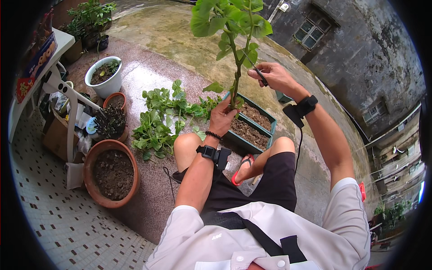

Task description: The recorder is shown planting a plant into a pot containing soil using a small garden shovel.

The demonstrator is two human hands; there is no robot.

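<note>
My left hand point(222, 118) grips the lower end of a thick, upright leafy stem point(238, 72). The stem forks higher up into branches with broad green leaves point(233, 22). My right hand point(275, 76) holds scissors point(260, 77) with dark handles, their slim blades angled up and left to the right-hand branch just above the fork. Leaves partly hide the blade tips, so whether they touch the branch is unclear. Just beyond my knees, two green rectangular planters point(271, 140) hold crumbly brown soil point(248, 133). Left of my left hand, cut leafy sprigs point(155, 126) lie heaped on the floor.
At left stand a large terracotta pot point(88, 175) of soil, a smaller terracotta pot point(124, 101) and a white pot point(98, 87). A white table point(65, 38) rises beside a cardboard box point(55, 140). A cable point(300, 152) hangs from my right wrist device.
</note>
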